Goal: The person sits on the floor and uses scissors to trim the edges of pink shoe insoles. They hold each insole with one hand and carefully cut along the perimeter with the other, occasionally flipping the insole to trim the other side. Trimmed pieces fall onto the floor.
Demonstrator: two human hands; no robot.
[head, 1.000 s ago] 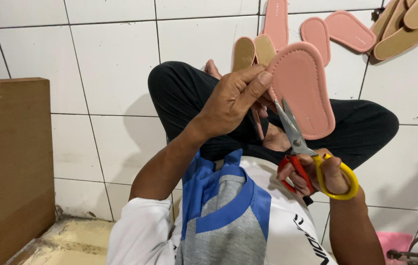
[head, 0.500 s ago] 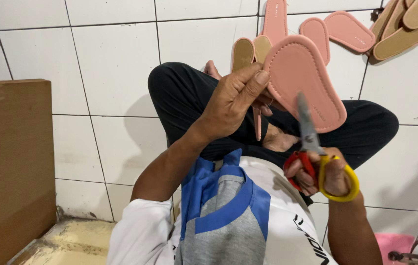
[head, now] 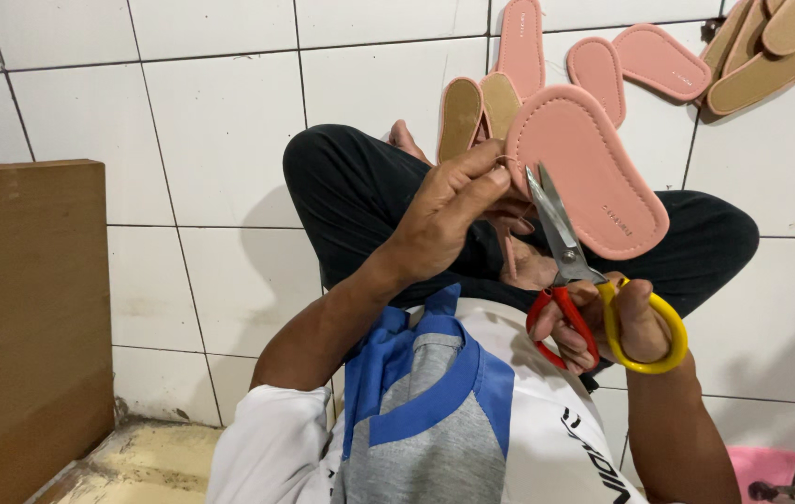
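1. Your left hand [head: 444,210] pinches the pink sole [head: 584,173] up at 12 o'clock; hold it steady.
2. Your right hand [head: 617,322] grips the scissors [head: 570,257], so I'd snip small along that edge.

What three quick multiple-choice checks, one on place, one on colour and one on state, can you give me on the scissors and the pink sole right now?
1. Where do the scissors' blade tips point?
A. At the pink sole's edge by the left hand
B. At the brown board
C. At the floor tiles

2. What colours are the scissor handles?
A. Both black
B. One red, one yellow
C. Both green

3. How is the pink sole held?
A. Lying flat on the tiles
B. Lifted, pinched by the left hand
C. Held in the right hand

Answers: 1 A, the tips meet the sole's rim beside the fingers; 2 B, red and yellow loops show; 3 B, left fingers grip its edge above the lap.
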